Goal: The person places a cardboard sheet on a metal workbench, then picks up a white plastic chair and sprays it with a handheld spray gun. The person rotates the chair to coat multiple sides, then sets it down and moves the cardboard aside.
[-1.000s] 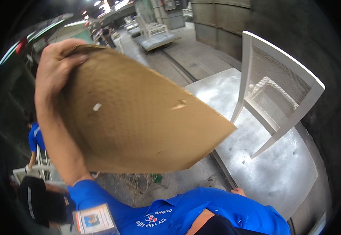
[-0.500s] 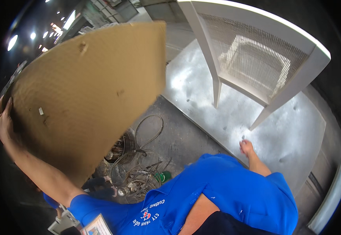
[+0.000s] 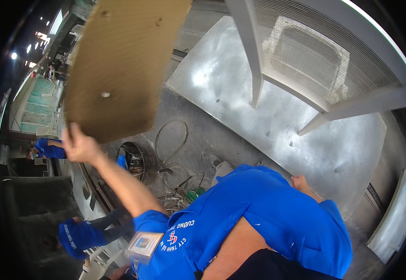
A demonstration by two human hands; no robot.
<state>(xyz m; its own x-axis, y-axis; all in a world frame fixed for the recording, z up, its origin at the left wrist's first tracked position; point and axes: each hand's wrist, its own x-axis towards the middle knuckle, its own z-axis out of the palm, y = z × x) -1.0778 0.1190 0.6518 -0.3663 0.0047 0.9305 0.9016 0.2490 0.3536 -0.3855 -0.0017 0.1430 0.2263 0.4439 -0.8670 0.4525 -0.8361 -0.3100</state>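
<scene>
A large brown cardboard sheet stands out ahead of me at the upper left, its top running out of view. My left hand, a little blurred, is closed on its lower left corner with the arm stretched out. My right hand is low beside my blue shirt, at the near edge of the silver metal sheet. Its fingers look curled, with nothing visible in them, and the shirt partly covers the hand. On that metal surface stands a white chair with a woven mesh back.
Below the cardboard, a round dark bucket stands on the grey floor beside coiled hoses. Two other people in blue shirts are at the left, one near a white chair. A pale curved panel is at the far right.
The left hand has swung inward and forward, turning the cardboard sheet more upright and away from me. The chair sits higher in view as my head shifted. The right hand has drawn closer to my body.
</scene>
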